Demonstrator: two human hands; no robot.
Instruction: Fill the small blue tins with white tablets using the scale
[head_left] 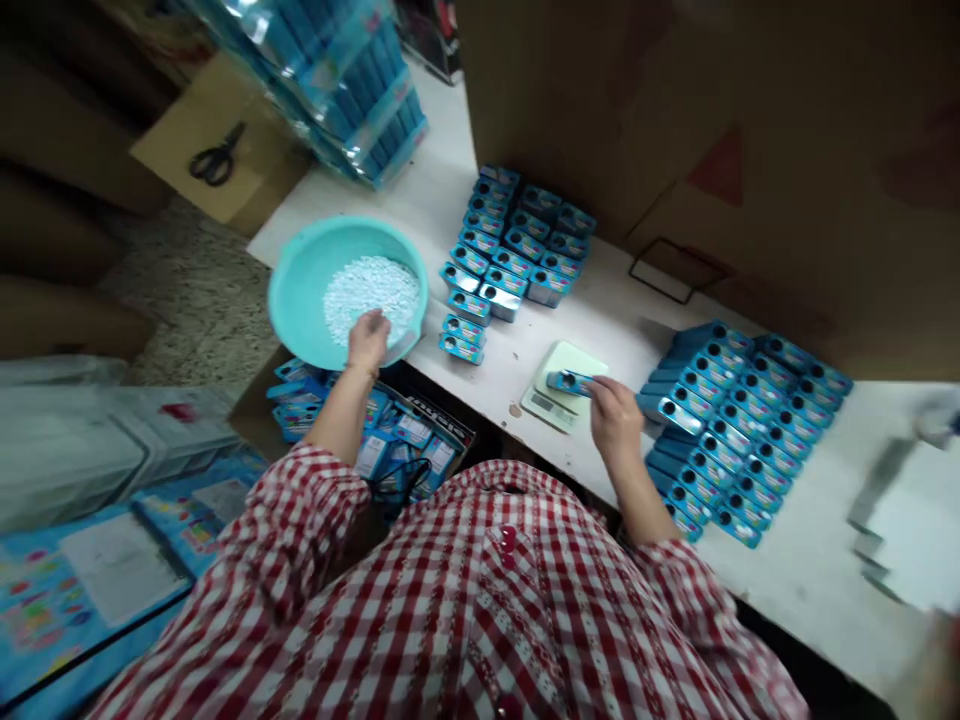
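Observation:
My left hand (368, 341) reaches into a turquoise basin (300, 290), its curled fingers at the heap of small white pellets (367, 290). What those fingers hold, if anything, is too small to make out. Between the fingers of my right hand (616, 418) is one end of a small blue box (568, 382) with a dark round spot on its top. That box is over the pale green platform of a digital scale (559, 355); whether it touches the platform I cannot tell. The scale's display (551, 407) faces me.
Rows of similar blue boxes (517, 240) stand behind the scale, with a larger block of boxes (739, 425) at right. A carton (465, 430) of blue packs sits below the table edge. Wrapped blue packs (345, 90), scissors (217, 158) and a big cardboard box (675, 120) are farther back.

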